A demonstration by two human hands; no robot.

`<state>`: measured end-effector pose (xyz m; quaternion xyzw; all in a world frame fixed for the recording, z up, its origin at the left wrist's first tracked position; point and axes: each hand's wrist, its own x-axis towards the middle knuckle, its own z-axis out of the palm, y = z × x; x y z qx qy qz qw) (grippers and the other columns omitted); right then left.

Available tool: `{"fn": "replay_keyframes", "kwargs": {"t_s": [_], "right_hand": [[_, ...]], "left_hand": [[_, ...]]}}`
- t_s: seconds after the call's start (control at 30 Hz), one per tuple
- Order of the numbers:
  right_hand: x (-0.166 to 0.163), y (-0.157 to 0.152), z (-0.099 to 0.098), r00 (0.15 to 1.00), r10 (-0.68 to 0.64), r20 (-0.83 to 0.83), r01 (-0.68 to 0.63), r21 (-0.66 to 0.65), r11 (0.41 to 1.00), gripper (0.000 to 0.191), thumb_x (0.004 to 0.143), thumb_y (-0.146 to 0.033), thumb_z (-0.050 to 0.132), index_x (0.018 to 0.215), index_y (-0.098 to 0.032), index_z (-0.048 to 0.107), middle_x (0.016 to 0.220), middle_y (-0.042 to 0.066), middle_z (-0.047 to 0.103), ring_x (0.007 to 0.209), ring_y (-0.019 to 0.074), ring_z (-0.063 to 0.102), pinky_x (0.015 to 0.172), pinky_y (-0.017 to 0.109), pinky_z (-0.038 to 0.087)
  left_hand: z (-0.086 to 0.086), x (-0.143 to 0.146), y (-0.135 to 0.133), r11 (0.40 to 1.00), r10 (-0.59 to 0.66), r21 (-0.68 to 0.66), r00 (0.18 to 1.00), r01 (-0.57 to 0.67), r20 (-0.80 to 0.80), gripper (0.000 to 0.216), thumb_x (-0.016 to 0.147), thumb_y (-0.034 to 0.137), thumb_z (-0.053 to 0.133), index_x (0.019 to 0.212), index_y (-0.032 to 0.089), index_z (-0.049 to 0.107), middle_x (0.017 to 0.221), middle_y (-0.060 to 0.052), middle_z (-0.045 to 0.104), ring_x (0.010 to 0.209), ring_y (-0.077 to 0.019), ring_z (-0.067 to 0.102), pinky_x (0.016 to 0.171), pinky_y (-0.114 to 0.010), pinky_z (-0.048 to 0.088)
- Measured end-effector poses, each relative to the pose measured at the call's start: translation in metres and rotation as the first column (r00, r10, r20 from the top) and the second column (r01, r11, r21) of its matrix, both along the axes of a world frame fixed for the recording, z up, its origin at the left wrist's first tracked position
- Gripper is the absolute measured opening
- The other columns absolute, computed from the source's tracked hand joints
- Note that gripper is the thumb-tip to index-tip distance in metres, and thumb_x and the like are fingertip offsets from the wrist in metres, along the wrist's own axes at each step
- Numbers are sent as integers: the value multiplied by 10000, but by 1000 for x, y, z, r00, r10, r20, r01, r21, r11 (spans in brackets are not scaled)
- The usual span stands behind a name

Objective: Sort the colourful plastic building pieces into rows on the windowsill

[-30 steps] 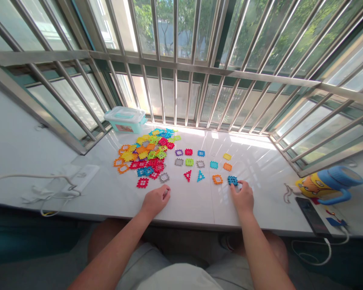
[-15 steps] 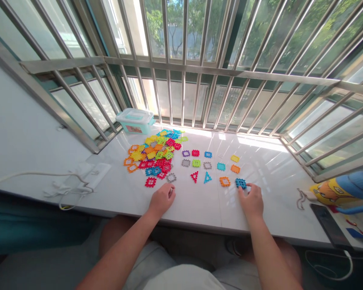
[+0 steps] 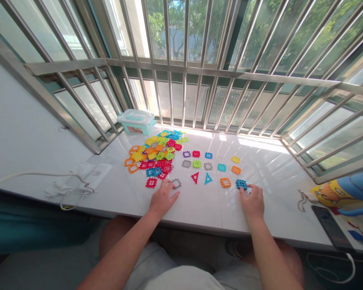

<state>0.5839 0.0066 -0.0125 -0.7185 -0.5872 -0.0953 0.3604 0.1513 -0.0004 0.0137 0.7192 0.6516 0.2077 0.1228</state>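
My left hand (image 3: pixel 163 199) is by the front of the pile, thumb and forefinger spread apart. Its forefinger touches the edge of a grey square building tile (image 3: pixel 176 183), which looks slightly tilted. A red square tile (image 3: pixel 151 183) lies just left of that hand. With thumb and forefinger, my right hand (image 3: pixel 253 201) grips the near right side of blue square tiles (image 3: pixel 241 184), which look stacked. Beside them lies an orange square tile (image 3: pixel 225 182). Farther left are a blue triangle (image 3: pixel 208 178) and a red triangle (image 3: pixel 195 178).
A heap of mixed coloured tiles (image 3: pixel 153 153) spreads at the left, before a lidded teal box (image 3: pixel 136 121). Rows of single tiles lie mid-table, including a green one (image 3: pixel 197 164). A power strip (image 3: pixel 98 177) is far left; a phone (image 3: pixel 332 227) and yellow-blue bottle (image 3: pixel 340 191) are right.
My left hand has opened its thumb and forefinger and reached the grey tile, which has shifted slightly right and nearer. My right hand stays at the blue tiles.
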Motion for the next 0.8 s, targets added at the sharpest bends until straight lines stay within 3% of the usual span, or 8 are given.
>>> {"fn": "replay_keyframes", "kwargs": {"t_s": [0.13, 0.3, 0.43, 0.53, 0.67, 0.8], "right_hand": [[-7, -3, 7, 993, 83, 84, -86, 32, 996, 311, 987, -447, 519, 1142, -184, 582, 1177, 159, 621, 1181, 310, 540, 1047, 465, 416], [-45, -17, 12, 952, 259, 164, -248, -85, 965, 231, 1009, -390, 513, 1081, -211, 640, 1242, 132, 630, 1164, 294, 560, 1040, 463, 409], [-106, -29, 15, 842, 527, 117, -498, -210, 841, 198, 1025, -344, 515, 1121, -234, 649, 1276, 115, 635, 1169, 275, 574, 1017, 440, 426], [-152, -31, 17, 775, 628, 71, -592, -264, 761, 205, 1023, -330, 523, 1165, -240, 640, 1334, 110, 618, 1180, 274, 570, 995, 429, 435], [-189, -20, 17, 817, 572, 70, -539, -258, 802, 297, 999, -346, 558, 1271, -240, 613, 1407, 116, 590, 1268, 312, 521, 1038, 469, 401], [-201, -6, 10, 867, 490, 89, -459, -238, 856, 422, 972, -383, 591, 1363, -225, 571, 1442, 135, 572, 1355, 354, 457, 1104, 518, 342]], "left_hand": [[1, -2, 0, 999, -42, -2, 998, 42, 51, 174, 963, 378, 618, 1082, 271, 687, 1401, -49, 613, 1080, -203, 668, 892, -305, 522], [3, -5, 2, 990, -144, 13, 980, 144, 136, 190, 950, 228, 563, 1086, 290, 680, 1411, 3, 650, 1169, -190, 658, 954, -302, 510], [7, -6, 2, 983, -133, -100, 976, 152, 172, 278, 926, 208, 561, 1146, 307, 700, 1378, 24, 687, 862, -159, 693, 899, -305, 528], [10, -6, 2, 975, -141, -142, 971, 170, 191, 294, 931, 218, 547, 1160, 313, 706, 1350, 33, 707, 719, -139, 647, 857, -298, 531], [11, -7, 1, 975, -174, -103, 965, 197, 194, 273, 933, 199, 547, 1124, 317, 701, 1332, 52, 717, 676, -124, 628, 793, -267, 519], [9, -9, 0, 977, -188, -60, 954, 207, 234, 279, 922, 168, 532, 1096, 312, 695, 1313, 66, 726, 680, -121, 630, 760, -254, 504]]}}
